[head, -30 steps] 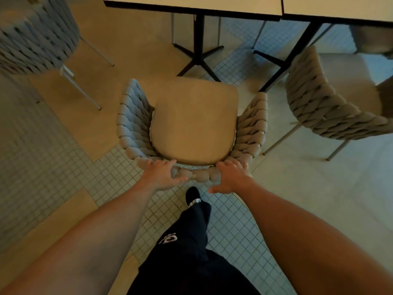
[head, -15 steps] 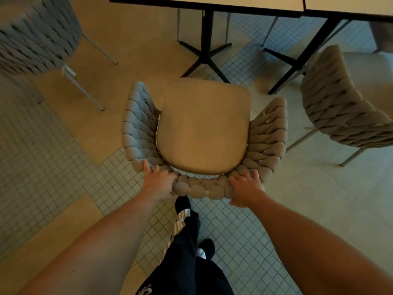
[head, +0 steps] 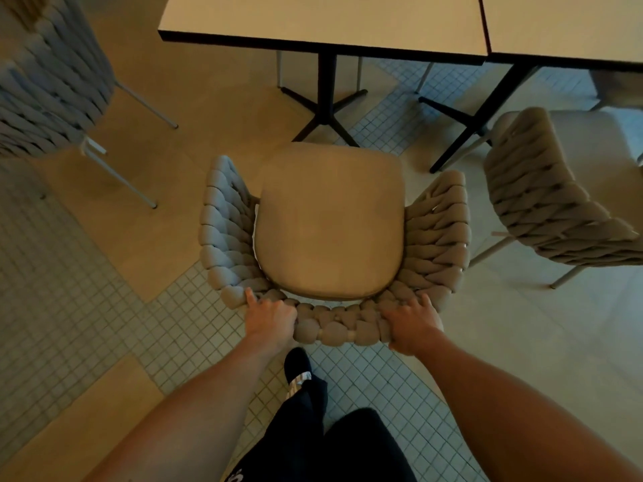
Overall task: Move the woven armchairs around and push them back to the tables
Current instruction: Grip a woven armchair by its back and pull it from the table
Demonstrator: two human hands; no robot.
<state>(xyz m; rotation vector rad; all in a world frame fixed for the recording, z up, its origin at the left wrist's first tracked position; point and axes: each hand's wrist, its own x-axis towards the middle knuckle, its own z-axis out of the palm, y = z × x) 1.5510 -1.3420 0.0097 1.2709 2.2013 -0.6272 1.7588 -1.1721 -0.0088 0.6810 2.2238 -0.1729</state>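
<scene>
At nine o'clock of the armchair's woven back, our left hand grips the braided rim, fingers curled over it, one fingertip stretched toward ten. Our right hand at three clutches the same rim, fingers wrapped on. The chair stands at six o'clock of the table, not yet tucked under. We judge we are mid-push; next calls for a straight shove toward twelve.

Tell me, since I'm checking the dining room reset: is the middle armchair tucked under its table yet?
Not yet. The armchair stands clear of the table, its whole seat showing; both hands, left hand and right hand, hold its backrest.
</scene>
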